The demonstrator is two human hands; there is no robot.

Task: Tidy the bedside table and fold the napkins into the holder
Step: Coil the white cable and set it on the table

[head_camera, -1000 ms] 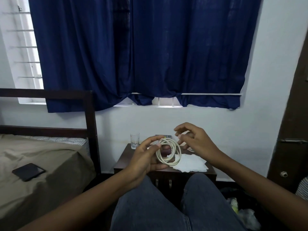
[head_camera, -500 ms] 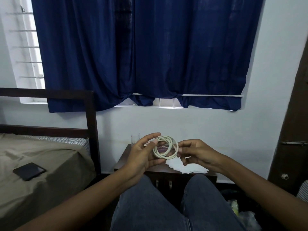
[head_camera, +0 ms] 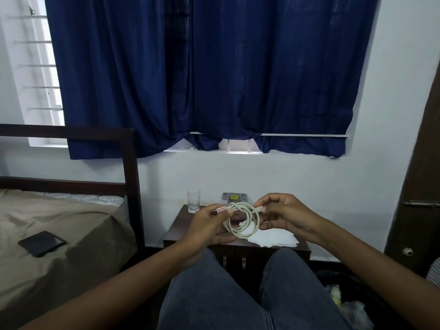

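Item 1: off-white charging cable [head_camera: 256,223], wound in loose coil, held upright above table. left hand [head_camera: 207,227] pinches pinkish plug end; right hand [head_camera: 283,215] pinches other end.
Item 2: dark brown wooden bedside table [head_camera: 177,234], vs. wall.
Item 3: white paper napkins [head_camera: 273,239], unfolded, loose pile, front-right of tabletop.
Item 4: small grey tray-like holder [head_camera: 234,196], back edge by wall; contents unclear.

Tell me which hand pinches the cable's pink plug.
The left hand: it pinches the pink plug of the coiled white cable, while the right hand grips the coil's far side.
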